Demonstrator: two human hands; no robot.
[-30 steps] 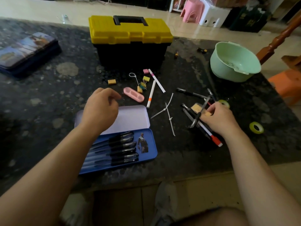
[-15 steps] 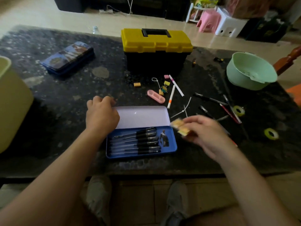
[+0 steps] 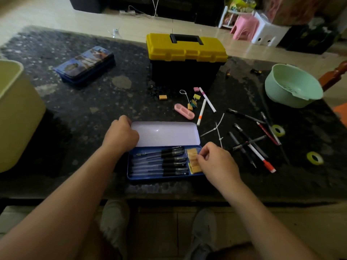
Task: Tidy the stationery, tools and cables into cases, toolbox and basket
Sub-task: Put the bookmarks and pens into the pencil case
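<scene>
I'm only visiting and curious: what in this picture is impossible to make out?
All in the head view:
- What the toolbox holds: its yellow lid is shut.
- Whether the right hand pinches the yellow blocks in the pencil case or only touches them: its fingers cover the contact.
- The cream bin: cut off by the left edge.
- Two small dark items beside the toolbox: too small.
- The closed case: lid picture blurred.

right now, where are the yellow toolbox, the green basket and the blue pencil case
yellow toolbox [image 3: 187, 52]: head view, on its yellow lid.
green basket [image 3: 279, 79]: head view, on its inner wall.
blue pencil case [image 3: 165, 134]: head view, on the bare inside of its open lid.
</scene>
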